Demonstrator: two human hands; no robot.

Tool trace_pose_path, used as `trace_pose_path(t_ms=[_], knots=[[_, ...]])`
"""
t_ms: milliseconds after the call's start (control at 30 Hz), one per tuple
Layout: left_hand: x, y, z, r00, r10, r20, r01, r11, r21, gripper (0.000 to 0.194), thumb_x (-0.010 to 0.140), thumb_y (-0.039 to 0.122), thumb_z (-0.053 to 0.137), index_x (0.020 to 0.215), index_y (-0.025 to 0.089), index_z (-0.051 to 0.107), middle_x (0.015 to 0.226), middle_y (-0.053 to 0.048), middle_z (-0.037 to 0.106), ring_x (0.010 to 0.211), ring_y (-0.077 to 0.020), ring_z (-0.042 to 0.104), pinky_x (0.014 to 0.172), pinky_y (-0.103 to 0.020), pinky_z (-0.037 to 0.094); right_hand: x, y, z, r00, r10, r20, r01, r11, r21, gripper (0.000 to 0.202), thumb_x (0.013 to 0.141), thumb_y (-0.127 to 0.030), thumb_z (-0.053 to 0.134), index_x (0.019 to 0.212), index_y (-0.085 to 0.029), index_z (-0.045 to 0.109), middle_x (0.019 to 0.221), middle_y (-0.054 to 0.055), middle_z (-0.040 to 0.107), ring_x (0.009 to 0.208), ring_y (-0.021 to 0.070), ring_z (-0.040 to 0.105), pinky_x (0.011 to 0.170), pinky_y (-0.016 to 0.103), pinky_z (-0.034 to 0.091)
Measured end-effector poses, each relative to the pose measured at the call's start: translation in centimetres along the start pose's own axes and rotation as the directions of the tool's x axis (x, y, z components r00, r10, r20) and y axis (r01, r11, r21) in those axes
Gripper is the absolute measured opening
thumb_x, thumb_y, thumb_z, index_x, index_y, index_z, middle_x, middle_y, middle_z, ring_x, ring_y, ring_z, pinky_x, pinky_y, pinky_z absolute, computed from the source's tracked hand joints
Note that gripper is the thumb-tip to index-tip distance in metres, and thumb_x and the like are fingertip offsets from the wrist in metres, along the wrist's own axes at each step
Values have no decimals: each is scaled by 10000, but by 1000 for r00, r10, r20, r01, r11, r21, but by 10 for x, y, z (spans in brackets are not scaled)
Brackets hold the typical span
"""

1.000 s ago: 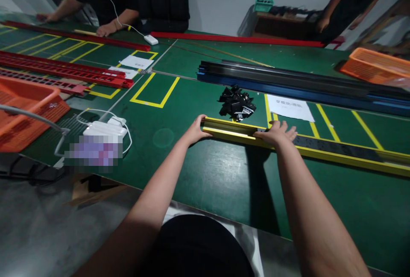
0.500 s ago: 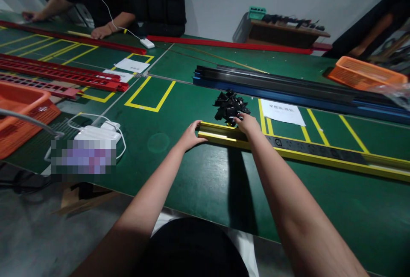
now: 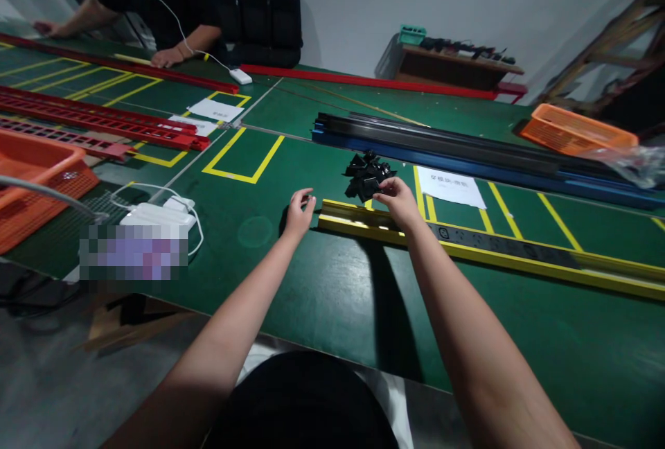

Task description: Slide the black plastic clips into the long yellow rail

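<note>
A long yellow channel rail [image 3: 358, 220] lies on the green table, with black socket inserts [image 3: 483, 240] in its trough further right. My left hand [image 3: 300, 213] is just off the rail's left end, fingers curved and apart, holding nothing. Behind the rail is a loose pile of small black plastic pieces [image 3: 364, 175]. My right hand [image 3: 400, 203] reaches over the rail to the pile's right edge. Its thumb and forefinger are pinched together on what looks like one black piece, mostly hidden by the fingers.
Dark blue and black rails [image 3: 441, 151] lie behind the pile, near a paper label [image 3: 451, 188]. An orange basket [image 3: 576, 134] stands at right, another orange basket [image 3: 36, 186] at left. A white adapter [image 3: 156, 220] with cable sits left. Across the table, a person's hand [image 3: 169, 56] rests beside red rails.
My left hand has let go of the rail's end and moved slightly left. My right hand stays by the black pile, its fingers now drawn a little back from it.
</note>
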State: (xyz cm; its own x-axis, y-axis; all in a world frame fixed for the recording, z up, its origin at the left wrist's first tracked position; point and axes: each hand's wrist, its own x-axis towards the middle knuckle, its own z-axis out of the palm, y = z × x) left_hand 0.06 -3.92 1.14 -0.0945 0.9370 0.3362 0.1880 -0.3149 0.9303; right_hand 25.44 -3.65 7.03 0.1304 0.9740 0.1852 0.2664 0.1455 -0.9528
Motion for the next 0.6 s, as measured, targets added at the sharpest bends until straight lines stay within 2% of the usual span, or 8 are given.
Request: trace_pose_path(t_ms=[67,100,133,200,267,400,467,600], knots=[[5,17,5,999,17,-45,-16,1000,22,333,824,408,502,1030,164,598,1115,-114,591,1017,-184,566,900,-352,461,-10,-11,9,998,-35,56,28,992,120,330,576,-273,706,826,-212,500,807,-31,534,743,121,518,737,283,424],[8,28,7,1000,25,4,-25,1000,-1,333,827,415,496,1019,166,609,1094,-105,609,1009,-181,573,899,-346,461,-14,-17,13,994,-47,96,30,985,168,334,585,-272,706,844,-216,502,822,-28,539,767,124,524,754,286,425],[11,39,11,994,31,104,-26,999,-42,341,830,420,491,1020,166,615,1083,-97,624,1011,-178,578,907,-340,458,-17,-22,18,988,-58,146,27,978,208,341,596,-274,705,866,-220,505,840,-24,547,795,130,531,773,291,426],[14,59,16,946,20,324,17,994,-111,357,810,427,521,1033,165,618,1079,-87,643,1010,-181,589,917,-339,457,-23,-31,27,964,-92,251,26,967,255,351,620,-291,703,904,-227,507,880,-12,561,848,144,540,812,305,428],[13,72,21,908,-19,419,83,988,-134,379,759,421,595,1031,158,617,1071,-83,652,999,-193,600,919,-351,461,-26,-37,35,946,-129,297,50,964,262,364,645,-328,695,939,-235,502,917,0,568,885,159,543,842,322,430],[-5,77,28,936,-147,319,258,906,-337,442,753,414,610,1111,163,543,1090,-93,638,963,-193,627,885,-367,494,-34,-41,52,972,-160,173,125,972,197,493,744,-440,598,1175,-267,431,976,25,571,953,185,539,879,354,428],[-14,76,32,949,-183,257,281,859,-428,439,779,413,581,1137,169,509,1120,-98,621,997,-190,621,905,-371,486,-41,-40,66,981,-161,107,143,978,155,530,781,-469,544,1245,-266,390,1034,47,567,1001,197,528,891,361,427],[-18,76,35,967,-225,117,253,818,-517,450,824,425,516,1204,196,438,1160,-101,594,1020,-182,612,895,-351,483,-55,-40,90,979,-196,48,189,974,127,414,781,-431,548,1135,-235,460,1055,63,568,983,189,543,891,346,433]])
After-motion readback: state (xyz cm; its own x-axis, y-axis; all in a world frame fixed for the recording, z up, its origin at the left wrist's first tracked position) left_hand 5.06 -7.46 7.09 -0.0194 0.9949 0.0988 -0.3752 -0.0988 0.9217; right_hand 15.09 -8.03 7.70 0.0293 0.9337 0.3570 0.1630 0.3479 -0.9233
